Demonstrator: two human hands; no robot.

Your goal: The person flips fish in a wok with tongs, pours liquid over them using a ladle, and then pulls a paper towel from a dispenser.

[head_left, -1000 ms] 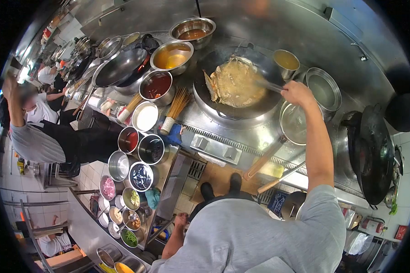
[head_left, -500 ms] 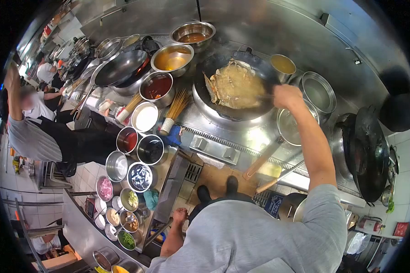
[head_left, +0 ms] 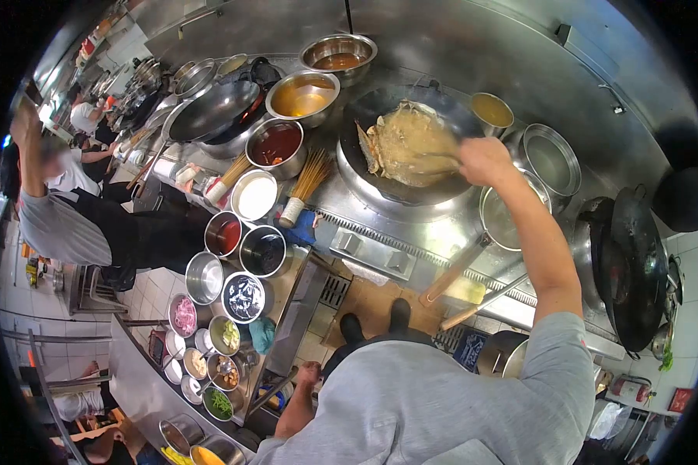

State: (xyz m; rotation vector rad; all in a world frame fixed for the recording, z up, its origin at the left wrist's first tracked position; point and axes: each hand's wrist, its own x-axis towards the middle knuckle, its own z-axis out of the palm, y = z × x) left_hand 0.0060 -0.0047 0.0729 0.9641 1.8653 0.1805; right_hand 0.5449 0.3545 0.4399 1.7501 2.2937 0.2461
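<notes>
My right hand (head_left: 482,161) is closed at the right edge of a large dark wok (head_left: 357,159); what it grips is blurred and partly hidden. Inside the wok lies a big pale-brown piece of food (head_left: 412,143), with a fin-like part at its left. My left hand (head_left: 309,375) hangs low beside the prep counter, its fingers curled, near a thin handle or rod; whether it holds this is not clear.
Left of the wok stand bowls of amber liquid (head_left: 302,94) and red sauce (head_left: 276,146), and bamboo brushes (head_left: 310,186). Ingredient bowls (head_left: 244,297) fill the counter. Wooden-handled tools (head_left: 454,273) cross the stove front. A co-worker (head_left: 70,225) stands at the left.
The whole view has shifted slightly, so the stove and bowls appear a little further right. My right hand has come nearer to the food. My left hand stays low and curled.
</notes>
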